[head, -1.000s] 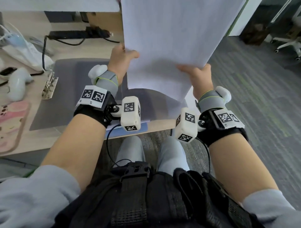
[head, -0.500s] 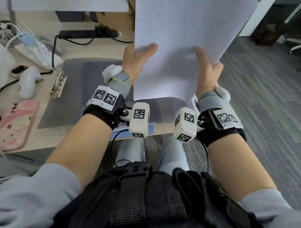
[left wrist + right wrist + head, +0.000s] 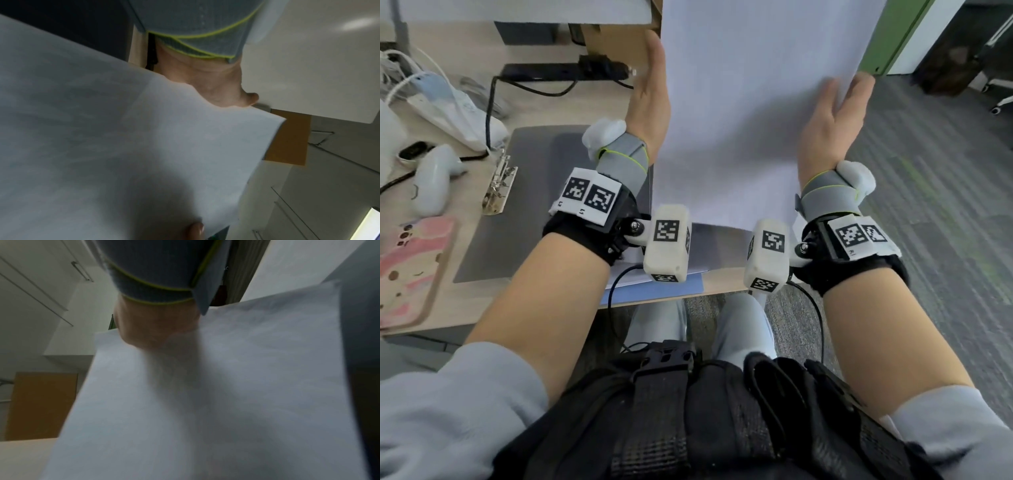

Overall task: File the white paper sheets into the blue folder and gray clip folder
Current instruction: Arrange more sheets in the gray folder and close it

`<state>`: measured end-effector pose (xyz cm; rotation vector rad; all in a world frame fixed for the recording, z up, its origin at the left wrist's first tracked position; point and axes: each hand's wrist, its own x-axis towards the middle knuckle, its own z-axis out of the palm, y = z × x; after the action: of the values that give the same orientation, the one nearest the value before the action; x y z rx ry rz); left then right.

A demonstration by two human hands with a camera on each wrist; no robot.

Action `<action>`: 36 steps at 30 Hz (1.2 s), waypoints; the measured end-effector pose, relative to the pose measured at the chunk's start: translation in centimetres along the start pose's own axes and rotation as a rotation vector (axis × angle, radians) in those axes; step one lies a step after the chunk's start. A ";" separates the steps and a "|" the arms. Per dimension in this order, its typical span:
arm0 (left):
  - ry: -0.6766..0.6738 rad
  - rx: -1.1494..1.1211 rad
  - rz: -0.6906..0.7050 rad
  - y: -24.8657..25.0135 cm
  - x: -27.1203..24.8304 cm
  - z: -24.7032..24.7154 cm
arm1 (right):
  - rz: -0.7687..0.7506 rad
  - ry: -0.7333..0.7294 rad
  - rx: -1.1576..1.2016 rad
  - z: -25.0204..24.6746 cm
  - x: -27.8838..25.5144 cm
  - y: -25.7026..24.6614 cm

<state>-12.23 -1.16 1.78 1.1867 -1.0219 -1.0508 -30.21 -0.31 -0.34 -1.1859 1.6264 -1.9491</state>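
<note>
White paper sheets stand upright between the fingers, lower edge above the gray clip folder. Both grips have released since a second ago: left hand and right hand now press flat, fingers straight, against the side edges. Judged: squaring the stack before filing.

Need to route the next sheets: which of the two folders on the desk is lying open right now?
The gray clip folder, spread flat with its metal clip exposed at the left edge. Of the blue folder only a strip shows at the desk's near edge, under white paper.
</note>
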 end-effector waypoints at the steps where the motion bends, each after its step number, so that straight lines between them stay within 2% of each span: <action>1: 0.000 0.047 0.026 -0.2 0.2 -0.1 | 0.015 -0.023 -0.045 0.2 0.2 0.2; 4: -0.016 0.221 0.066 -2.2 1.7 -0.6 | 0.086 -0.133 -0.224 1.1 0.9 1.6; 8: -0.116 0.540 -0.173 -6.2 3.5 -1.8 | 0.268 -0.312 -0.521 1.6 0.7 4.2; 12: -0.177 0.706 -0.312 -8.8 4.2 -3.1 | 0.411 -0.439 -0.684 1.9 0.4 7.2; 14: -0.161 0.717 -0.346 -9.3 4.6 -3.5 | 0.481 -0.463 -0.693 1.8 0.5 8.2; 18: -0.149 0.577 -0.401 -9.8 4.9 -3.7 | 0.543 -0.472 -0.664 1.8 0.6 9.1; 21: -0.106 0.606 -0.367 -10.1 5.0 -3.5 | 0.582 -0.446 -0.626 1.9 0.6 9.4; 26: -0.081 0.628 -0.305 -10.2 5.6 -3.5 | 0.588 -0.429 -0.596 2.4 0.8 9.4; 36: -0.027 0.690 -0.298 -10.5 6.8 -3.7 | 0.553 -0.511 -0.664 3.6 1.5 10.1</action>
<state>-8.11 -7.82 -8.68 1.9336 -1.3074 -0.9640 -30.85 -6.60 -9.07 -1.1364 2.0559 -0.7086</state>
